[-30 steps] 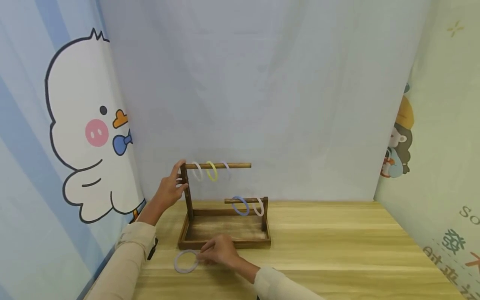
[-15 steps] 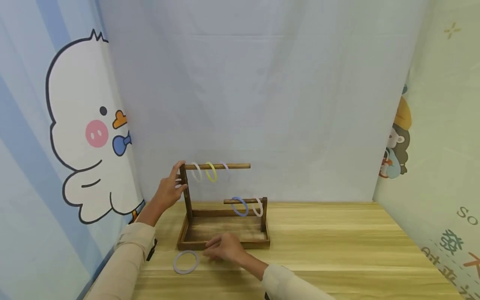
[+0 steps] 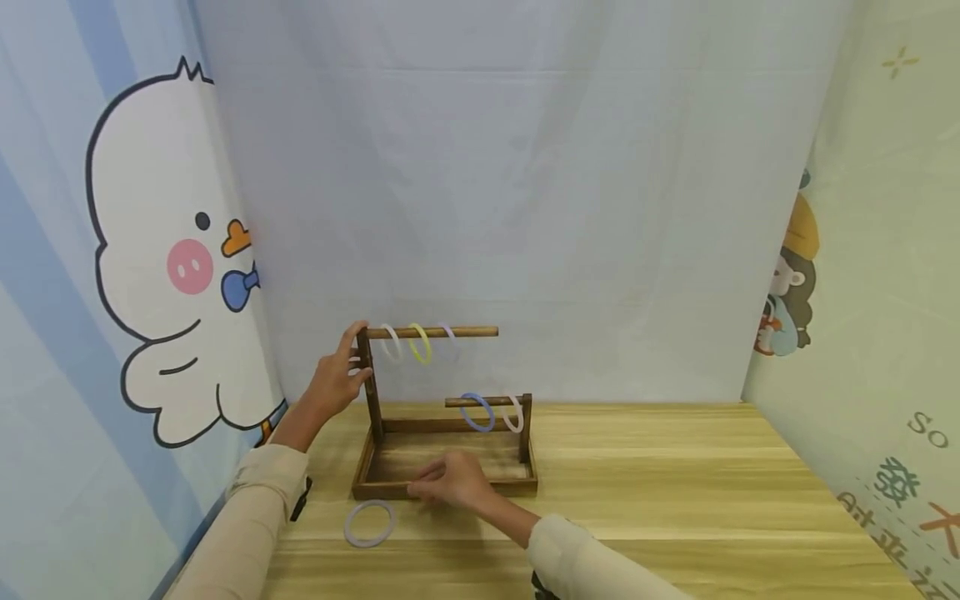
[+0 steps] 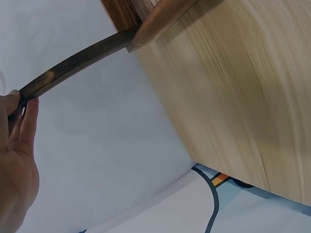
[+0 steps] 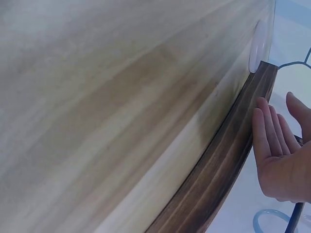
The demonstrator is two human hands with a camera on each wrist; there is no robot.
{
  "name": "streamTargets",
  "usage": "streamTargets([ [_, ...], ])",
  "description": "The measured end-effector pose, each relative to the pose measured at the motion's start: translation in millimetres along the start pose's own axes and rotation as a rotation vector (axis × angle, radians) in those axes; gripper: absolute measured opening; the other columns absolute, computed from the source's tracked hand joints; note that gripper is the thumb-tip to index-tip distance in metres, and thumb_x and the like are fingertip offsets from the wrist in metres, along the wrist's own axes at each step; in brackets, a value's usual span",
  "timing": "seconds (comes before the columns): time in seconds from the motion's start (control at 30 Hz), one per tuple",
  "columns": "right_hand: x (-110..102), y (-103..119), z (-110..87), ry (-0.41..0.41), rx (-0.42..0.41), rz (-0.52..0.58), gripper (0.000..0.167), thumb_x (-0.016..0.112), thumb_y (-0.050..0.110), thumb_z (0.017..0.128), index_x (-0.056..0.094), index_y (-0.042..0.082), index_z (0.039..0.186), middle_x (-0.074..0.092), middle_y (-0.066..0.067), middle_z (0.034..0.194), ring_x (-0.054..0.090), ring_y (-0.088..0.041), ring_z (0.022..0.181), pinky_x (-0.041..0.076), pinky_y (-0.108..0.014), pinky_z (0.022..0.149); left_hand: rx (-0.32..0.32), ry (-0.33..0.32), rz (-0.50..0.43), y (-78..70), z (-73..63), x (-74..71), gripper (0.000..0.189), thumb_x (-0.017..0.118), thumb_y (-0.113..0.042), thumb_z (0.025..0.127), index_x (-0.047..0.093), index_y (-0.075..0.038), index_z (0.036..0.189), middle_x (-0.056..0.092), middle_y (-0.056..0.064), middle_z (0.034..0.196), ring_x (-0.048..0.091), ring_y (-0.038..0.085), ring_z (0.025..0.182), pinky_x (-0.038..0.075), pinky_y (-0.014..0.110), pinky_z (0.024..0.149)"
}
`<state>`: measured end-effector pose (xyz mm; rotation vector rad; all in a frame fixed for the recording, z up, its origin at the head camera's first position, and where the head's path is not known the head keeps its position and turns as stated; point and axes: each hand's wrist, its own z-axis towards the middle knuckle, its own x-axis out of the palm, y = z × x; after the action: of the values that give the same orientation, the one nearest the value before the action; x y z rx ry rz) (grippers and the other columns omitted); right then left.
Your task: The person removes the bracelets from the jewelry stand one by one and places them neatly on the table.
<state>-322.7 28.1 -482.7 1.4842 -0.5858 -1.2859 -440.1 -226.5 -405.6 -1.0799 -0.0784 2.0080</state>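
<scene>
My left hand [image 3: 337, 382] grips the top of the tall left post [image 3: 374, 392] of a dark wooden rack. In the left wrist view, the thumb and fingers lie around that post [image 4: 73, 63]. My right hand [image 3: 453, 481] hovers at the front rim of the rack's tray [image 3: 382, 490] and holds nothing. Its fingers look extended, with the thumb apart, in the right wrist view. A pale lavender ring [image 3: 347, 528] lies flat on the table, left of the right hand. White [image 3: 387, 343], yellow [image 3: 421, 344] and lavender [image 3: 450, 337] rings hang from the upper bar.
The lower bar [image 3: 453, 402], fixed to a short right post [image 3: 526, 437], carries a blue ring [image 3: 477, 412] and a pale pink ring [image 3: 513, 414]. The wooden table [image 3: 675, 492] meets a grey curtain behind and printed curtains on both sides.
My right hand has left the edge of the lavender ring and moved right and slightly away from me, towards the tray rim. The ring stays on the table; my left hand keeps its grip.
</scene>
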Motion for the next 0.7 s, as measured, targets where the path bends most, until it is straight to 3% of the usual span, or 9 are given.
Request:
streamTargets([
  [0.2, -6.3, 5.9, 3.0, 0.002, -0.043, -0.018, 0.022, 0.083, 0.010, 0.089, 0.078, -0.006, 0.103, 0.079, -0.013, 0.087, 0.078, -0.033, 0.075, 0.067, -0.041, 0.066, -0.040, 0.029, -0.006, 0.3, 0.6, 0.1, 0.084, 0.070, 0.011, 0.093, 0.024, -0.012, 0.159, 0.065, 0.039, 0.120, 0.070, 0.051, 0.106, 0.063, 0.056, 0.087],
  [0.3, -11.2, 11.0, 3.9, -0.008, -0.087, -0.053, 0.023, 0.083, 0.010, 0.090, 0.078, -0.007, 0.106, 0.079, -0.017, 0.093, 0.078, -0.033, 0.076, 0.066, -0.033, 0.063, -0.063, 0.041, -0.008, 0.2, 1.2, 0.8, 0.085, 0.070, 0.011, 0.094, 0.023, -0.015, 0.160, 0.064, 0.038, 0.122, 0.069, 0.050, 0.108, 0.063, 0.055, 0.089],
  [0.47, -17.0, 15.2, 7.6, -0.035, -0.145, -0.143, 0.021, 0.082, 0.011, 0.091, 0.079, -0.004, 0.106, 0.079, -0.017, 0.097, 0.078, -0.028, 0.079, 0.062, -0.022, 0.060, -0.058, 0.038, -0.005, 1.0, 1.1, 1.7, 0.083, 0.069, 0.011, 0.094, 0.024, -0.012, 0.160, 0.064, 0.039, 0.122, 0.069, 0.051, 0.107, 0.063, 0.056, 0.088],
  [0.7, -22.7, 16.6, 15.6, -0.089, -0.216, -0.229, 0.024, 0.084, 0.013, 0.089, 0.079, -0.005, 0.104, 0.079, -0.015, 0.093, 0.078, -0.025, 0.083, 0.062, -0.019, 0.066, -0.056, 0.039, 0.006, 2.0, 0.2, 1.3, 0.085, 0.069, 0.010, 0.095, 0.022, -0.015, 0.161, 0.064, 0.038, 0.122, 0.070, 0.050, 0.107, 0.062, 0.056, 0.088],
])
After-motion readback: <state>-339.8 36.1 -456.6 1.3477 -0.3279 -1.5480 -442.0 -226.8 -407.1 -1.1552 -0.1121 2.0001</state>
